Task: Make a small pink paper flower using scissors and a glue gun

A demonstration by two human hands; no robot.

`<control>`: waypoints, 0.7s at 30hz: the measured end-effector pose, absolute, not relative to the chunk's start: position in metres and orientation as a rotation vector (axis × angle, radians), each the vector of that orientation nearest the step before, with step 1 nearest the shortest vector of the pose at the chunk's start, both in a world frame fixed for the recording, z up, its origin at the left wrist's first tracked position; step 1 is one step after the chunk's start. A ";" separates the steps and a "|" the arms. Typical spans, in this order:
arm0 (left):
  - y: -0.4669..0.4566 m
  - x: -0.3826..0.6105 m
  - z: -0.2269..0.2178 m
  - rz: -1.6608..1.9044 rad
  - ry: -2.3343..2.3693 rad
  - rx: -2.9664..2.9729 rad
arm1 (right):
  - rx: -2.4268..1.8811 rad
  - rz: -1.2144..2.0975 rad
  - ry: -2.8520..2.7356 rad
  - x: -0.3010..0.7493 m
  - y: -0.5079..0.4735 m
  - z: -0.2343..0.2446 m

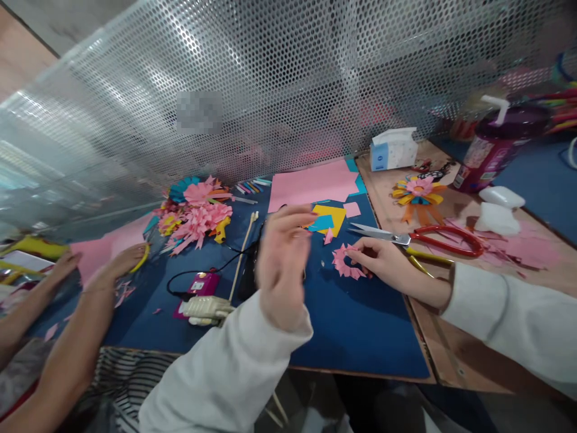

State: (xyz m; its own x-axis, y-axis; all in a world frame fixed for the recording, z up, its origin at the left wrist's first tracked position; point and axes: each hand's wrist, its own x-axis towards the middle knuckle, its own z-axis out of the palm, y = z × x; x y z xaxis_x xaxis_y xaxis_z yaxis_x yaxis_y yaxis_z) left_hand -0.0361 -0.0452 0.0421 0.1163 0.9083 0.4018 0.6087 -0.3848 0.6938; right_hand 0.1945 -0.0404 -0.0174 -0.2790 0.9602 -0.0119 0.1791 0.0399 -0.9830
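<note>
My left hand is raised above the blue mat, blurred by motion, its fingers loosely curled with nothing visible in them. My right hand rests on the mat and pinches a pink cut-paper flower ring at its right side. Red-handled scissors lie just behind my right hand. Yellow and blue paper scraps lie behind the ring.
A pile of pink paper flowers sits at the back left, pink sheets behind centre. A glue gun and a wooden stick lie near my left arm. Another person's two hands rest at the left. A tissue box and a purple bottle stand at the right.
</note>
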 end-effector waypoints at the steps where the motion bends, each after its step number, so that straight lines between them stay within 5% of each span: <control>1: -0.045 -0.009 0.030 1.205 1.370 1.985 | -1.176 1.315 -1.563 0.195 -0.040 -0.018; 8: -0.028 0.028 -0.018 1.062 1.026 1.718 | -1.089 1.335 -1.554 0.195 -0.040 -0.023; 21: -0.038 0.026 -0.024 0.956 1.032 1.735 | -1.071 1.316 -1.626 0.200 -0.043 -0.020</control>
State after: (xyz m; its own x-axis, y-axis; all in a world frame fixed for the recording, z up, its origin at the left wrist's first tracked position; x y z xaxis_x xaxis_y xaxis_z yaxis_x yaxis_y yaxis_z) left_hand 0.0257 -0.0382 -0.0235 0.3597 0.9170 0.1726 0.2422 -0.2704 0.9318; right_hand 0.2002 -0.0430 -0.0201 -0.3487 0.9354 0.0581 0.1383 0.1127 -0.9840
